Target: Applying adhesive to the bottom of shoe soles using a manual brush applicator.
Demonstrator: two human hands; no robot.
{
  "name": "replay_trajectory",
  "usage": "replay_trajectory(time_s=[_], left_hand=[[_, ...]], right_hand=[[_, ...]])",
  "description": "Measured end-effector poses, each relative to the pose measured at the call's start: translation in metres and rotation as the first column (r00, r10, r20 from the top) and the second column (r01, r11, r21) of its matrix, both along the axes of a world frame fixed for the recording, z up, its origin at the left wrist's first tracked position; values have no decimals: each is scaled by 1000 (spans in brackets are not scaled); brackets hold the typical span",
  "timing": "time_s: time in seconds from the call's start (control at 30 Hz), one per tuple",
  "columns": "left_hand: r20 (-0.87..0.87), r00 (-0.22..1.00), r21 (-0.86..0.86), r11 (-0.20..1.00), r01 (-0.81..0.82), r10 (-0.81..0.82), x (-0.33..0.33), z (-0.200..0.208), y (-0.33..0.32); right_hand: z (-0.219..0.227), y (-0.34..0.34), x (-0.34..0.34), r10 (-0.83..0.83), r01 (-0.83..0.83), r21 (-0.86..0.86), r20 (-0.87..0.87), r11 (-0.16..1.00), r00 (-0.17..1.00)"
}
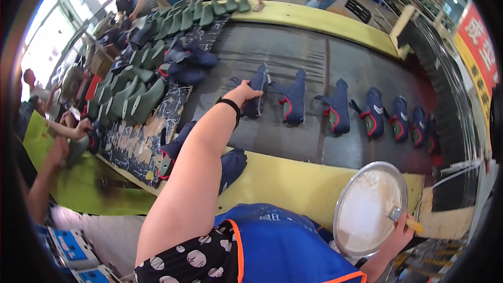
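Observation:
My left hand (245, 93) reaches out over the dark conveyor belt, its fingers closed around a navy shoe upper (258, 79) that stands there. To its right, a row of navy uppers (294, 99) with red trim and green lasts inside runs along the belt. My right hand (401, 233), low at the right, grips a brush (395, 214) with a metal ferrule and yellow handle. The bristles rest at the edge of white paste in a round metal pan (341, 199). Whether that hand also supports the pan, I cannot tell. Two more uppers (231, 167) lie by my left forearm, partly hidden.
Many green shoe lasts (146, 99) crowd the worn bench at the left, with navy uppers (189, 62) piled beside them. Yellow ledges (293, 173) border the belt (293, 42). A black curtained opening (445, 84) stands at the right. Co-workers' arms (55, 141) are at the far left.

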State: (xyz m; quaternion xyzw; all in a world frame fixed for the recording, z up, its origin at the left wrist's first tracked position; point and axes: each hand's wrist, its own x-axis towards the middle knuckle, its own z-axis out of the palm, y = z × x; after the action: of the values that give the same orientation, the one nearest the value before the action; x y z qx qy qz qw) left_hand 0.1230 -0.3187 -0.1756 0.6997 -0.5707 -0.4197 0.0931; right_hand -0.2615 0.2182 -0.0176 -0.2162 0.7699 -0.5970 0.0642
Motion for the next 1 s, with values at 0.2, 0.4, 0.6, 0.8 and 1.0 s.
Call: replay_trajectory(time_s=[0.2, 0.4, 0.6, 0.8, 1.0], left_hand=[[432, 773, -518, 829, -209, 465, 92, 71, -46], [556, 765, -541, 840, 35, 325, 200, 91, -67], [710, 679, -494, 819, 293, 185, 210, 66, -90], [864, 495, -226, 809, 543, -91, 177, 78, -63], [883, 208, 157, 682, 715, -421, 79, 60, 51]], right_hand=[[-2, -10, -18, -15, 20, 82, -58, 996, 998], [4, -35, -22, 1, 0, 16, -83, 1000, 997], [18, -62, 6, 128, -116, 125, -88, 985, 988], [11, -70, 17, 111, -99, 98, -125, 990, 986], [6, -64, 20, 142, -132, 94, -106, 987, 984]])
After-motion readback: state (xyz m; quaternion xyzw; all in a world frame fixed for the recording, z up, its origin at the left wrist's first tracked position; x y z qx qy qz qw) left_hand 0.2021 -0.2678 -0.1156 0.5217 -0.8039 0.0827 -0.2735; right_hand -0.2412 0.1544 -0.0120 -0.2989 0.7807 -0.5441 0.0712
